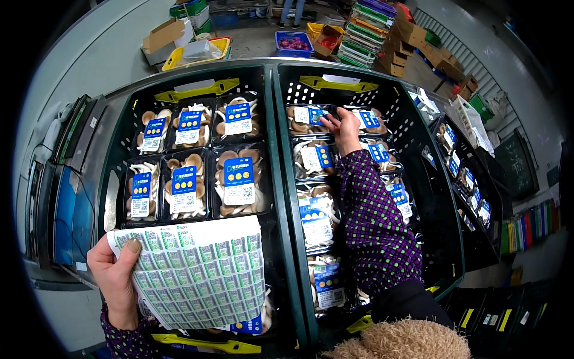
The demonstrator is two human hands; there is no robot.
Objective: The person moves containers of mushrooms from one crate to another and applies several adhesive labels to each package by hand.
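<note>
- Head view: a grey table (pixel 98 131) was taken up by two dark green crates side by side, the L crate (pixel 277 149) & the R crate (pixel 387 96), each fitted w/ yellow handles (pixel 197 90).
- Another dark crate w/ more packs was seen beyond, at far R.
- Bkgd: floor (pixel 245 39) was lined w/ a stack of coloured crates (pixel 366 33), cardboard boxes (pixel 412 33), a yellow tub (pixel 206 51) & a blue basket (pixel 293 43); a person's legs (pixel 291 12) were cut off by the top edge.
- Sticker sheet (pixel 197 269) was held, slightly tilted, over the near part of the L crate; white, printed w/ rows of small green-grey stickers, backing bare at upper R.
- Its upper L corner was pinched b/w thumb & fingers of the L hand (pixel 119 275).
- Mushroom packs (pixel 240 179) were set in rows in both crates: brown caps, pale stems, clear film, blue-&-white labels.
- R hand (pixel 345 128), well apart from the other, was placed over a far pack in the R crate, fingertips at its label; grip couldn't be told.
</note>
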